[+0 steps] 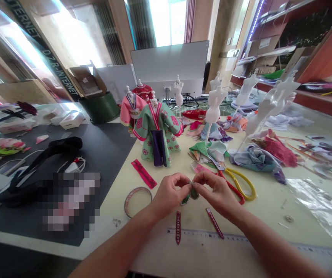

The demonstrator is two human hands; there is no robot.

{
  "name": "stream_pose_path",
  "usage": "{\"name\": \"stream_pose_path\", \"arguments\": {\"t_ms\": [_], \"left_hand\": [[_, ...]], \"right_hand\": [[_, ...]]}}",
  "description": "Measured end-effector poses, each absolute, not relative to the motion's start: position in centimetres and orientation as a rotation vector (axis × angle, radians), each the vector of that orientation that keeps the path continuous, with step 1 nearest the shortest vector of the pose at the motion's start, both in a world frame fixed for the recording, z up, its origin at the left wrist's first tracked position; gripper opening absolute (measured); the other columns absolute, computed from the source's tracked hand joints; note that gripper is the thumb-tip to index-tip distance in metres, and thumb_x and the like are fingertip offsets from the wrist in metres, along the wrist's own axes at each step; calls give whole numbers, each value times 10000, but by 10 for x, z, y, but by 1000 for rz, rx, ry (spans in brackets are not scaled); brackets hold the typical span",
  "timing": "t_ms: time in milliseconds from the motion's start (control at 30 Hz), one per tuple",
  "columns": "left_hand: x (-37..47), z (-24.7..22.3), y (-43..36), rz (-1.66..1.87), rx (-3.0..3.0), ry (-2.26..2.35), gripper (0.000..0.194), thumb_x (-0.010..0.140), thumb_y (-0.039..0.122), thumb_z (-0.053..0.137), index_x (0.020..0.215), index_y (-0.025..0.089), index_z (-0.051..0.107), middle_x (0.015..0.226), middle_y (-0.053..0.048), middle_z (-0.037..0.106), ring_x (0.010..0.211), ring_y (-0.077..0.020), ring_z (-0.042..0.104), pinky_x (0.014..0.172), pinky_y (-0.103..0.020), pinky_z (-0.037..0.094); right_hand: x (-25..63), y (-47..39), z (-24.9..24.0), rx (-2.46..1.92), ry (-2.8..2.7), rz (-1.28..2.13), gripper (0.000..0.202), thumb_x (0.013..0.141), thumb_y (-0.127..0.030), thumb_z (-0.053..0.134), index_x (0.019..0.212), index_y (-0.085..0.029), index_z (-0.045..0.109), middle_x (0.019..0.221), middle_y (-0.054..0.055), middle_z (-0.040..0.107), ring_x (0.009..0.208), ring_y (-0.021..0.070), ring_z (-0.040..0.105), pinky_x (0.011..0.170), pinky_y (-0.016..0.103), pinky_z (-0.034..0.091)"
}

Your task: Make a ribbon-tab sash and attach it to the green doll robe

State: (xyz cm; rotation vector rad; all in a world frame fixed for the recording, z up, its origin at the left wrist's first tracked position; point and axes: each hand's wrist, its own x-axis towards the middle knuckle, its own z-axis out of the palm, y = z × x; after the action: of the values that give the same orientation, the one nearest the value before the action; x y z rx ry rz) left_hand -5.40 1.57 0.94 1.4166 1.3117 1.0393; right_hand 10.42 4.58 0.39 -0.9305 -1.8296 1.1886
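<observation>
My left hand (168,195) and my right hand (219,189) meet at the fingertips in a pinch. Between them they hold a small green trimmed piece (194,194), which hangs down in two dark green parts with a pale, beaded-looking edge; the fingers hide its top. Below the hands lie two narrow dark red strips, the left one (178,227) with a row of pale dots and a pointed end, the right one (214,223) slanted. Scissors (239,183) with red and yellow handles rest beside my right hand. A tape roll (138,188) lies left of my left hand.
A doll mannequin in a green flowered robe (158,131) stands ahead, a pink-robed one (131,106) behind it. Bare white mannequins (214,104) and fabric scraps (254,156) fill the right. A ruler (194,233) runs along the front; a pink strip (143,173) lies left.
</observation>
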Motion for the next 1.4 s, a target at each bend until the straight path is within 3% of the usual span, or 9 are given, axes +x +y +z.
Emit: {"name": "stream_pose_path", "arguments": {"t_ms": [467, 800, 1067, 1400], "left_hand": [[-54, 7, 17, 1002, 1521, 1321, 141, 774, 246, 559, 721, 140, 635, 690, -34, 640, 657, -136, 574, 563, -226, 456], [-52, 5, 15, 1037, 1264, 1194, 151, 823, 297, 544, 814, 155, 595, 727, -16, 649, 626, -102, 560, 576, -224, 435], [-50, 5, 17, 1059, 1171, 1172, 163, 772, 294, 623, 746, 137, 588, 674, -22, 631, 623, -116, 572, 594, -249, 443], [-50, 3, 16, 1088, 1317, 1300, 130, 765, 252, 604, 717, 132, 593, 643, -9, 599, 595, -100, 536, 562, -217, 430]], "right_hand": [[104, 48, 1, -960, -1900, 1133, 92, 752, -157, 545, 671, -201, 544, 657, -2, 588, 637, 150, 549, 582, 282, 437], [104, 50, -1, -948, -1616, 1459, 103, 764, -212, 554, 663, -195, 550, 606, -20, 568, 583, 126, 537, 555, 268, 421], [103, 48, 0, -930, -1578, 1492, 119, 778, -238, 574, 671, -188, 557, 617, -26, 537, 597, 115, 501, 558, 257, 398], [103, 46, 1, -976, -1791, 1157, 67, 738, -173, 554, 672, -186, 552, 645, -14, 555, 631, 127, 508, 580, 259, 406]]}}
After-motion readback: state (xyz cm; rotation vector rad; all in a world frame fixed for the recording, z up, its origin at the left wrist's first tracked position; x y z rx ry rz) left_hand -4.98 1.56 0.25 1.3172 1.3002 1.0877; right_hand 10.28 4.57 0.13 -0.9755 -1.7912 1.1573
